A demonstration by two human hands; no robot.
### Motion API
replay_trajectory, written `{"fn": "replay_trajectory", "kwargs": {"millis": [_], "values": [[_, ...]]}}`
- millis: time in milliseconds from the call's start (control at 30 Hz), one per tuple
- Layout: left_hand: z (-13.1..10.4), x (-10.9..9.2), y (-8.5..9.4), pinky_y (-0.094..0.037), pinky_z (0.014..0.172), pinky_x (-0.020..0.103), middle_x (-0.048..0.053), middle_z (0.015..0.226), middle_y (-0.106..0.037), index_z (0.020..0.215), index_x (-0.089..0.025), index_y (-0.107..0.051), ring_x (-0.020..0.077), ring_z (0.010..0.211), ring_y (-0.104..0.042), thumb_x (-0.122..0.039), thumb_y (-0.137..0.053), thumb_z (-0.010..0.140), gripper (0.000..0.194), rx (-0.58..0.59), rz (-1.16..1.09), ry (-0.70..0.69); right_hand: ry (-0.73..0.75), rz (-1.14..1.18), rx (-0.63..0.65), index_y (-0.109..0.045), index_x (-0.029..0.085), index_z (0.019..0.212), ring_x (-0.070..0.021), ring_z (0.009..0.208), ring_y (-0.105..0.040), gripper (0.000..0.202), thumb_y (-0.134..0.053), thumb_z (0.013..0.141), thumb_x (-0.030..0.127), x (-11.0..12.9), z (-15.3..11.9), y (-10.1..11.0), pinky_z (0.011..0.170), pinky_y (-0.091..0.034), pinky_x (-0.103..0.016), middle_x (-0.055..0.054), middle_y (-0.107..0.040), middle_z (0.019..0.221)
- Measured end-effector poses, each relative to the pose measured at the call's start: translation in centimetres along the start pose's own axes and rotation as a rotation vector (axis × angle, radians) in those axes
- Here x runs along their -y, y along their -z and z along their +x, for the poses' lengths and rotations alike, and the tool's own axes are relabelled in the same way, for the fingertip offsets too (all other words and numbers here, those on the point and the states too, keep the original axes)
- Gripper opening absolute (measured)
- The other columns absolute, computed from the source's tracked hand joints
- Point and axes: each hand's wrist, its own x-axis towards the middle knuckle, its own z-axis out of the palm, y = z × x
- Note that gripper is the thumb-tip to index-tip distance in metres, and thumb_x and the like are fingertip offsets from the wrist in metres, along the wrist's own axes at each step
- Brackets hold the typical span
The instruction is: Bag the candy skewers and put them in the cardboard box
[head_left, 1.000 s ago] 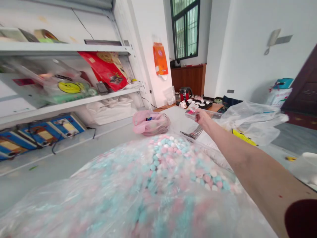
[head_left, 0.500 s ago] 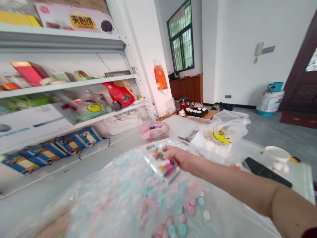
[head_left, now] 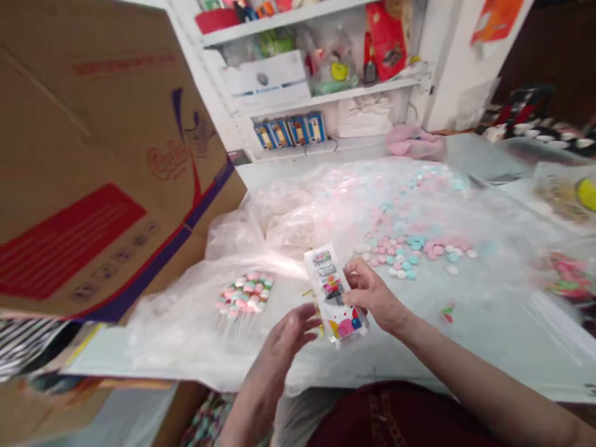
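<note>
My right hand (head_left: 375, 295) grips the right side of a white printed plastic packet (head_left: 344, 326) with colourful dots and lettering, thumb on its front. My left hand (head_left: 293, 329) is just left of the packet, fingers apart and holding nothing; whether its fingertips touch the edge I cannot tell. Thin gold ties (head_left: 307, 293) show between the packet and my left fingers. Further left lies a bunch of lollipops (head_left: 244, 295) with pastel, candy-like heads and pale sticks. Beyond my right hand, loose pink, blue and white round candies (head_left: 410, 254) are spread on clear plastic sheeting.
A large cardboard box (head_left: 139, 155) stands at the left. Shelves (head_left: 344, 99) with boxes and bags line the back. A pink bag (head_left: 416, 141) sits at the table's far side. Small red-and-green pieces (head_left: 447, 311) lie on the table (head_left: 493, 354). Below its edge are more coloured candies (head_left: 207, 416).
My right hand has brought the packet from over the far candy heap back to in front of me. My view has turned left and down, and my left hand has come into sight.
</note>
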Motion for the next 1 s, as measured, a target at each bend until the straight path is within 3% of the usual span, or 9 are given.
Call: {"fn": "replay_trajectory", "kwargs": {"millis": [100, 200, 333, 467, 600, 700, 767, 900, 1000], "values": [[-0.6, 1.7, -0.8, -0.05, 0.082, 0.037, 0.013, 0.105, -0.067, 0.11, -0.011, -0.064, 0.0274, 0.097, -0.062, -0.059, -0.066, 0.072, 0.061, 0.022, -0.249, -0.011, 0.031, -0.143, -0.04, -0.045, 0.024, 0.087, -0.0127, 0.066, -0.059, 0.033, -0.067, 0.063, 0.02, -2.3, -1.4, -2.3, 0.058, -0.047, -0.024, 0.004, -0.065, 0.081], [-0.2, 3.4, -1.6, -0.052, 0.069, 0.031, 0.01, 0.094, -0.07, 0.106, -0.011, -0.064, 0.021, 0.077, -0.066, -0.046, -0.076, 0.067, 0.053, -0.018, -0.424, 0.004, 0.105, -0.311, -0.062, -0.048, 0.024, 0.09, -0.0132, 0.072, -0.059, 0.031, -0.067, 0.067, 0.022, -4.4, -2.5, -2.9, 0.063, -0.048, -0.025, 0.004, -0.062, 0.082], [-1.1, 6.2, -0.3, -0.051, 0.059, 0.027, 0.007, 0.086, -0.07, 0.107, -0.013, -0.062, 0.0162, 0.062, -0.064, -0.029, -0.077, 0.068, 0.044, -0.077, -0.475, 0.006, 0.102, -0.58, -0.044, -0.061, 0.022, 0.097, -0.013, 0.07, -0.058, 0.02, -0.058, 0.079, 0.031, -6.7, -3.9, -2.8, 0.063, -0.049, -0.027, 0.0, -0.062, 0.092], [-2.7, 8.6, 0.9, -0.052, 0.065, 0.029, 0.007, 0.09, -0.071, 0.11, -0.015, -0.06, 0.0174, 0.067, -0.065, -0.025, -0.075, 0.068, 0.046, -0.192, -0.491, -0.055, 0.183, -0.77, -0.151, -0.067, 0.022, 0.092, -0.0161, 0.077, -0.06, 0.019, -0.054, 0.081, 0.03, -8.8, -5.0, -3.0, 0.067, -0.049, -0.03, -0.004, -0.063, 0.098], [-3.8, 9.6, -0.1, -0.051, 0.07, 0.029, 0.006, 0.098, -0.069, 0.114, -0.018, -0.056, 0.0176, 0.077, -0.065, -0.02, -0.075, 0.065, 0.052, -0.32, -0.385, -0.148, 0.191, -0.819, -0.191, -0.066, 0.022, 0.097, -0.0178, 0.083, -0.06, 0.021, -0.056, 0.079, 0.028, -10.3, -5.7, -3.6, 0.076, -0.048, -0.032, -0.003, -0.065, 0.095], [-4.5, 10.0, -1.2, -0.049, 0.072, 0.03, 0.006, 0.098, -0.068, 0.114, -0.018, -0.054, 0.0177, 0.079, -0.063, -0.021, -0.071, 0.066, 0.051, -0.28, -0.296, -0.128, 0.086, -0.751, -0.213, -0.065, 0.02, 0.093, -0.0164, 0.072, -0.058, 0.021, -0.059, 0.076, 0.03, -10.2, -5.9, -3.9, 0.068, -0.047, -0.03, -0.001, -0.064, 0.082], [-4.9, 10.1, -1.7, -0.047, 0.071, 0.028, 0.004, 0.092, -0.067, 0.111, -0.018, -0.054, 0.0172, 0.078, -0.061, -0.021, -0.069, 0.067, 0.047, -0.301, -0.13, -0.142, 0.051, -0.687, -0.232, -0.065, 0.019, 0.087, -0.0161, 0.069, -0.057, 0.019, -0.062, 0.071, 0.029, -9.9, -6.2, -3.9, 0.066, -0.046, -0.03, 0.0, -0.063, 0.077], [-5.7, 10.1, -2.5, -0.04, 0.064, 0.027, 0.0, 0.074, -0.063, 0.096, -0.019, -0.054, 0.0163, 0.069, -0.057, -0.024, -0.064, 0.072, 0.027, -0.474, 0.403, -0.178, 0.054, -0.541, -0.281, -0.062, 0.019, 0.083, -0.0154, 0.068, -0.055, 0.017, -0.066, 0.067, 0.024, -9.1, -7.4, -4.0, 0.066, -0.045, -0.029, 0.001, -0.062, 0.075], [-5.8, 10.2, -3.2, -0.04, 0.062, 0.028, 0.001, 0.075, -0.063, 0.097, -0.019, -0.051, 0.0173, 0.069, -0.057, -0.029, -0.061, 0.077, 0.025, -0.452, 0.514, -0.153, 0.056, -0.491, -0.32, -0.058, 0.019, 0.079, -0.0149, 0.066, -0.053, 0.012, -0.065, 0.07, 0.022, -8.7, -8.4, -3.8, 0.063, -0.044, -0.028, 0.002, -0.06, 0.071]]}}
